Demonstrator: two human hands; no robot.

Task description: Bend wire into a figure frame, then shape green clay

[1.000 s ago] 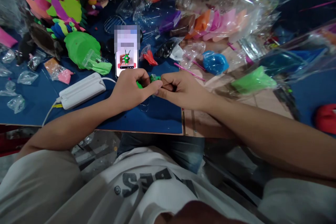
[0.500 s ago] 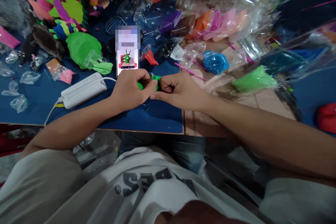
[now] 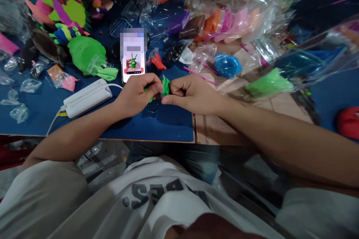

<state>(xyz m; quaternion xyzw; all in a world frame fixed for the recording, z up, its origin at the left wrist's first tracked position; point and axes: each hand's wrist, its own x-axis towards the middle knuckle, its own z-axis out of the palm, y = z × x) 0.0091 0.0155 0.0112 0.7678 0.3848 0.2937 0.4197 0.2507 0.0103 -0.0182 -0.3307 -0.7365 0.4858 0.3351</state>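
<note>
Both of my hands meet over the blue mat (image 3: 168, 123) and pinch a small piece of green clay (image 3: 165, 86) between them. My left hand (image 3: 136, 95) is closed, with thumb and fingers gripping the clay's left side. My right hand (image 3: 190, 94) is curled into a loose fist and pinches the clay's right side. Just beyond my hands a phone (image 3: 133, 61) stands upright and shows a picture of a green figure on a red base.
A white power bank (image 3: 86, 98) with a cable lies left of my hands. A big green clay lump (image 3: 84, 50), a colourful clay model (image 3: 60, 11), a blue clay bag (image 3: 226, 65), a green clay bag (image 3: 267, 84), pink sticks (image 3: 200, 75) and several plastic bags crowd the table.
My right hand's fingers have curled tighter into a fist. The green clay now stands more upright between the two hands, which have drawn a little closer.
</note>
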